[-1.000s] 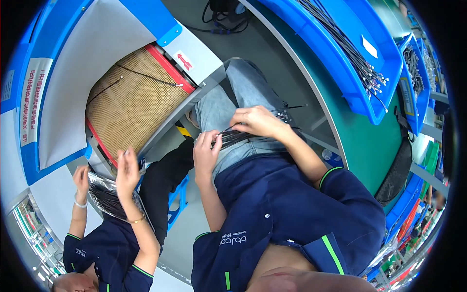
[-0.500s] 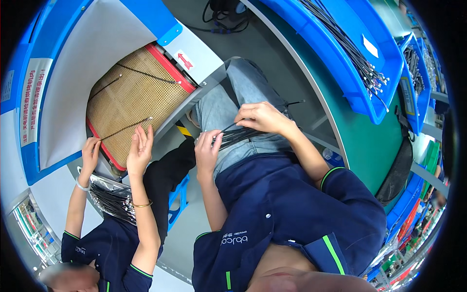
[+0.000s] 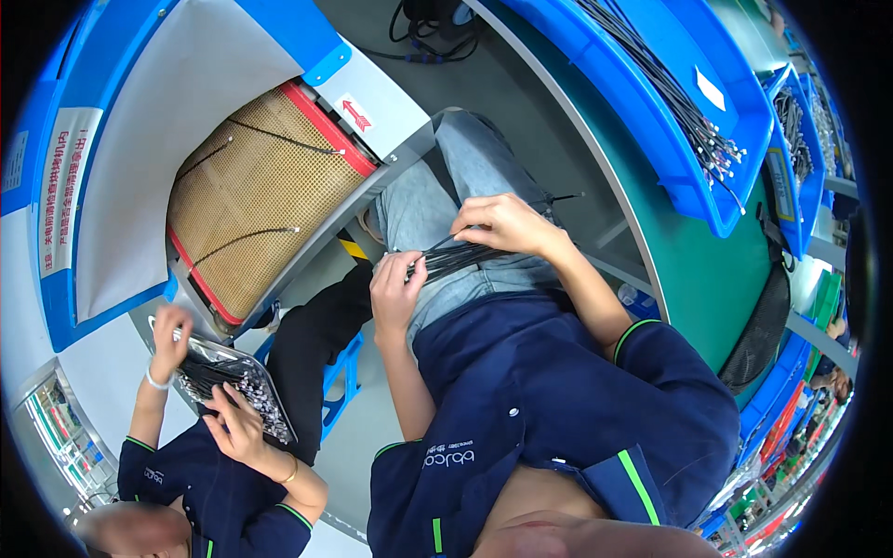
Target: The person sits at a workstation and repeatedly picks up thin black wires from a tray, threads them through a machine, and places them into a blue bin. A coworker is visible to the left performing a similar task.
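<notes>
A bundle of thin black cables [image 3: 459, 258] lies across my lap, over the light blue jeans. My left hand [image 3: 396, 290] is closed at the bundle's left end, its fingertips pinching a cable. Above the bundle my right hand [image 3: 502, 225] is closed too, thumb and fingers pinching one black cable that runs toward my left hand. The bundle's right part passes under my right hand and wrist, with an end sticking out past the knee. My left palm hides the cables' left ends.
At left, a co-worker's hands [image 3: 237, 423] are over a metal tray [image 3: 284, 409] of black cables. A mesh conveyor belt [image 3: 270, 186] with several cables runs into a blue-framed machine. Right of me, a green table [image 3: 674, 270] holds blue bins [image 3: 721, 214] of cables.
The co-worker's hands have left the cable on the belt and moved down to the tray. My own hands have barely shifted and keep their pinch on the cables.
</notes>
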Motion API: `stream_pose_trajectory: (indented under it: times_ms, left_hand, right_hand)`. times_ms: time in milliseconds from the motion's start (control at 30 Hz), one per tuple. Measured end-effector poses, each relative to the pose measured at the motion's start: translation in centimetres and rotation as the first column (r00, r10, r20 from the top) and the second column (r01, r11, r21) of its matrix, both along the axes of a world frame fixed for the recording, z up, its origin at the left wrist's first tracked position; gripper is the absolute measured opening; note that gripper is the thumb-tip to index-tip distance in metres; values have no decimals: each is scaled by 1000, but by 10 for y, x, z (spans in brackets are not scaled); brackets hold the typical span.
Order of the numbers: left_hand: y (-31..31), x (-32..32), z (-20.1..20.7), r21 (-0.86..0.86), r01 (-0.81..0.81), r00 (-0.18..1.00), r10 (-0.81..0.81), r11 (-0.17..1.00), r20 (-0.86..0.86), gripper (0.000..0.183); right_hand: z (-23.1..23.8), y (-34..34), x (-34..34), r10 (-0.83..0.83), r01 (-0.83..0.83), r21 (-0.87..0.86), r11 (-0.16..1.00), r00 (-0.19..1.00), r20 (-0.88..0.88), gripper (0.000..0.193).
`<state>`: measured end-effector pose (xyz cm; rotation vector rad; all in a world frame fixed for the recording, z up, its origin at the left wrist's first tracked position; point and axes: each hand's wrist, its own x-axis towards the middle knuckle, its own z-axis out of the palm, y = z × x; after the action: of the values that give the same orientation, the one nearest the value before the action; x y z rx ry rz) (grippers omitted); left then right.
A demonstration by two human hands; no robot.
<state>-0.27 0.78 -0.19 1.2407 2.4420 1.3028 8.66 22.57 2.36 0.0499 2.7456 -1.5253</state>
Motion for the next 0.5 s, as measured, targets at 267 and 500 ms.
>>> stream_pose_trajectory:
  times_ms: [267,500]
  left_hand:
    - [-1,0,-2,47,13,999,-11,999,-50,17]
    - [3,1,2,67,19,998,-16,998,-57,16]
  right_hand:
    - [0,0,0,8,-8,-5,1000,1000,-9,14]
    - [0,0,0,-4,4,13,1000,999,-55,13]
